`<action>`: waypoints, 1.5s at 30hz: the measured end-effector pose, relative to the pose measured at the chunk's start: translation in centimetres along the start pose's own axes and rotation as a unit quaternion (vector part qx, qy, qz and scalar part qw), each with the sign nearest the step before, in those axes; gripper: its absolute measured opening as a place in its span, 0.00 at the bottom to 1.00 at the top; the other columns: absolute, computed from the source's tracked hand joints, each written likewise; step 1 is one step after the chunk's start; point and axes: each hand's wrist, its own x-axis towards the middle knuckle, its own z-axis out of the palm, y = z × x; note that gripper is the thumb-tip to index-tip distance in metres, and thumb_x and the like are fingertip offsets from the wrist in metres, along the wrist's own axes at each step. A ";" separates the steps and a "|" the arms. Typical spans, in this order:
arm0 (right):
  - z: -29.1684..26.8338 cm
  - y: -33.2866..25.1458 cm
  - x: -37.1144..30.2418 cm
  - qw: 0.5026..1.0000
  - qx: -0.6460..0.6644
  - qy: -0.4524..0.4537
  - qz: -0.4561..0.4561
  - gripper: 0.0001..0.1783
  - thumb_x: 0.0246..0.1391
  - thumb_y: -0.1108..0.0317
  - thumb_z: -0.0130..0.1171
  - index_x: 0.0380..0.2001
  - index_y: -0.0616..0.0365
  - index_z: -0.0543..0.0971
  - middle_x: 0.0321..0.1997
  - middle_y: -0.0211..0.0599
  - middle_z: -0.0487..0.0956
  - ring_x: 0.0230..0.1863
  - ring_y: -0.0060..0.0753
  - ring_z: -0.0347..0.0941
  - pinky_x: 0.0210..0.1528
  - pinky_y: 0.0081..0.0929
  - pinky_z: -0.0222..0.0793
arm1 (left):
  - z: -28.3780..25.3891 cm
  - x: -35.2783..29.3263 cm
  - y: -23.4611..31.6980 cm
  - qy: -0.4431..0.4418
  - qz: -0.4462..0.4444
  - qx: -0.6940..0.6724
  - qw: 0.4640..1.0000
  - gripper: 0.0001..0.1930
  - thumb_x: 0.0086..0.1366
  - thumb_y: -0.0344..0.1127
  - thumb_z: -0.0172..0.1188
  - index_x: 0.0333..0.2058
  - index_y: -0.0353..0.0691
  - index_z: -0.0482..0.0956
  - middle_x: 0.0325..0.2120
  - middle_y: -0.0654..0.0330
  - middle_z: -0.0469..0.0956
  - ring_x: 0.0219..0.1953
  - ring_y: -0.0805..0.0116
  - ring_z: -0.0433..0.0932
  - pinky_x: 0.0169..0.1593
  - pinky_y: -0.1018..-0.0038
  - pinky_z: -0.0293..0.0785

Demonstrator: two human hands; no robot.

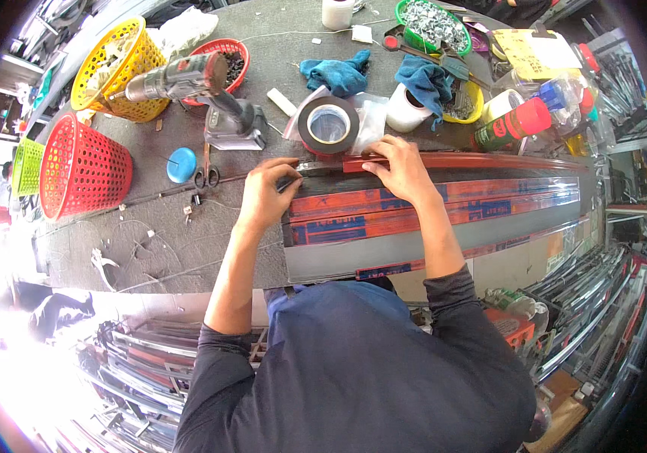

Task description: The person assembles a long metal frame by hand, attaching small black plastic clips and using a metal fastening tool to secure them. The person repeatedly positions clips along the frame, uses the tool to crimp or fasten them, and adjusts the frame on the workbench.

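A long, thin profile strip with red film (474,161) runs along the table from the middle toward the right. My right hand (403,172) grips it near its left end, thumb and fingers closed on its edge. Just left of that end, my left hand (267,190) is closed by a narrow silvery piece (314,165). A small dark thing shows between its thumb and fingers, too covered to name. Nearer to me lie two wider panels with red and blue film (414,219), side by side, and a grey panel strip (338,262). Behind my hands rests a roll of black tape (329,126).
A cordless drill (221,102), scissors (206,172) and a blue disc (181,165) stand to the left, beside red (86,170) and yellow (120,72) baskets. Blue cloths (336,74), a white roll (405,109) and a red-capped can (512,124) sit beyond the strip.
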 end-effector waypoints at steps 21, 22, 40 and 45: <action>0.8 1.0 -0.3 0.997 0.001 -0.046 -0.056 0.18 0.63 0.59 0.77 0.50 0.58 0.89 0.49 0.47 0.86 0.56 0.57 0.82 0.62 0.52 0.78 | -0.1 2.4 2.3 -0.049 -0.061 0.013 0.997 0.08 0.66 0.30 0.76 0.42 0.36 0.90 0.38 0.50 0.91 0.44 0.51 0.92 0.49 0.60 0.85; 0.6 0.8 -0.3 0.997 0.013 -0.046 -0.063 0.18 0.62 0.59 0.78 0.49 0.58 0.88 0.49 0.46 0.86 0.55 0.57 0.82 0.61 0.52 0.79 | -0.1 2.5 2.5 -0.048 -0.054 0.020 0.997 0.08 0.66 0.30 0.76 0.42 0.36 0.90 0.38 0.50 0.91 0.44 0.51 0.92 0.49 0.60 0.85; -0.3 -0.3 -1.2 0.991 0.118 -0.009 -0.069 0.16 0.53 0.73 0.81 0.42 0.56 0.84 0.44 0.38 0.85 0.48 0.51 0.85 0.52 0.48 0.81 | -3.5 5.7 4.2 -0.224 0.102 0.149 0.958 0.05 0.68 0.28 0.68 0.41 0.39 0.91 0.38 0.53 0.90 0.42 0.47 0.90 0.48 0.54 0.85; -0.2 -0.2 -1.2 0.990 0.122 -0.006 -0.070 0.14 0.56 0.73 0.80 0.41 0.60 0.83 0.44 0.39 0.84 0.45 0.47 0.86 0.48 0.41 0.84 | -3.2 6.4 4.3 -0.238 0.116 0.151 0.952 0.05 0.66 0.28 0.68 0.39 0.39 0.91 0.37 0.54 0.90 0.42 0.47 0.90 0.47 0.54 0.85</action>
